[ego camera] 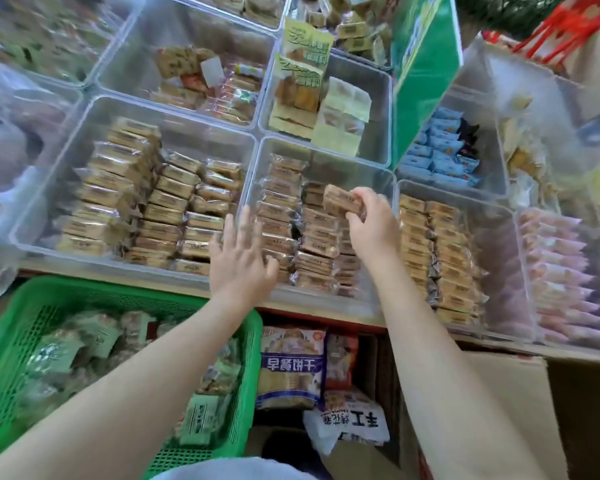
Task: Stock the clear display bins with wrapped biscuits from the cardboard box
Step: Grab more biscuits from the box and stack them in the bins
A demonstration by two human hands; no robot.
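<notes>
Two hands are over the middle clear bin (390,216), and everything else sits around them. Far left, low: your green basket (253,327) holds loose wrapped snacks in pale green packets. Above it, the wide left bin (66,188) carries four rows of tan wrapped biscuits, stacked on edge.

Your left hand (239,261) hovers at the near left corner of the middle bin, fingers spread and straight, gripping nothing; the fingertips (245,216) reach over the wall shared with the left bin. Whether the thumb touches the packs below, you cannot tell.

Inside the middle bin, wrapped biscuits (281,216) stand in three rows, the right row lower than the others. Your right hand (373,225) is above that right row, fingers curled round a small stack of biscuit packs (340,200), held up clear of the rows.

Right of it, another bin (499,244) holds two rows of similar tan packs, then a bin of pink-wrapped packs (558,271). Behind: a green divider card (426,74), blue packets (440,147).

Bottom right, beneath your forearm: the cardboard box (492,410), flap open, contents not visible. Beside it, between box and basket, lie printed snack bags (291,368).
</notes>
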